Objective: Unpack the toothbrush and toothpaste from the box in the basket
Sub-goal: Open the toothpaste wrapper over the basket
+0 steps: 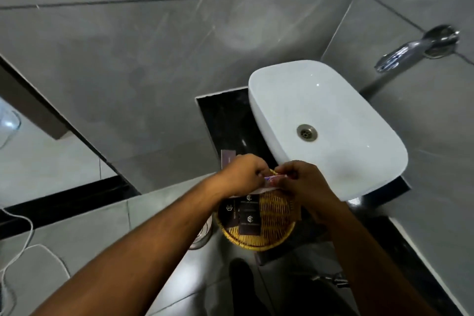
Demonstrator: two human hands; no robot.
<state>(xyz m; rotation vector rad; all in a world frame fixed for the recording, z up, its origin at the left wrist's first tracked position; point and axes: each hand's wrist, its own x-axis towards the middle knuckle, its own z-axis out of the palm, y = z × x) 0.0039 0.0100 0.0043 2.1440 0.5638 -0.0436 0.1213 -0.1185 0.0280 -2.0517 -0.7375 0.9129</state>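
A round yellow woven basket (pixel 275 220) sits on the black counter just in front of the sink. Several dark boxes with white logos (pixel 247 215) lie in its left half. Above the basket's far rim, my left hand (pixel 243 174) and my right hand (pixel 300 182) both pinch a small whitish packet with purple print (pixel 272 180) held between them. What the packet holds is hidden by my fingers. A purple box (pixel 227 159) stands just behind my left hand.
A white oval sink (pixel 325 120) with a metal drain sits to the right, under a chrome wall tap (pixel 410 51). A black counter (pixel 225 120) runs beneath. A glass (pixel 204 235) stands left of the basket. A white cable (pixel 23 246) trails over the floor at left.
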